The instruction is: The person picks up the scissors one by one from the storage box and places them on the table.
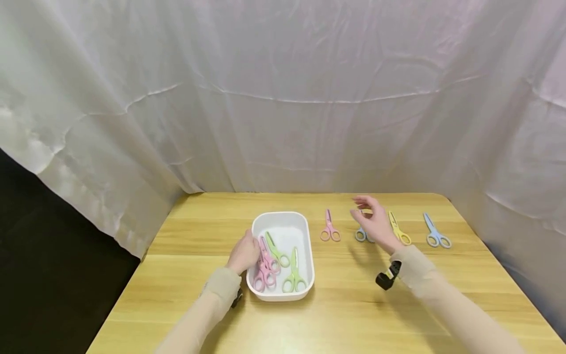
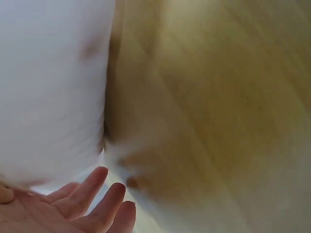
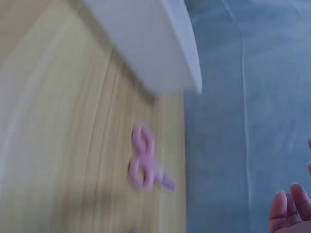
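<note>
A white plastic bin [image 1: 310, 246] holds two pairs of pink scissors [image 1: 264, 275] and two pairs of green scissors [image 1: 294, 276]. Against the outside of its left wall is my left hand [image 1: 244, 252]; the left wrist view shows its fingers relaxed and spread beside the bin [image 2: 53, 97]. Above a pair of blue scissors [image 1: 360, 234] hovers my right hand [image 1: 376, 221], thumb and fingers parted with nothing between them, partly covering that pair. Pink scissors [image 1: 329, 231] lie between the bin and this hand, blurred in the right wrist view [image 3: 146, 160].
Right of my right hand, yellow scissors [image 1: 399, 230] and another blue pair [image 1: 435, 235] lie on the wooden table [image 1: 345, 314]. A pale curtain [image 1: 283, 132] hangs along the table's back and sides. Dark space [image 1: 53, 260] lies past the left edge.
</note>
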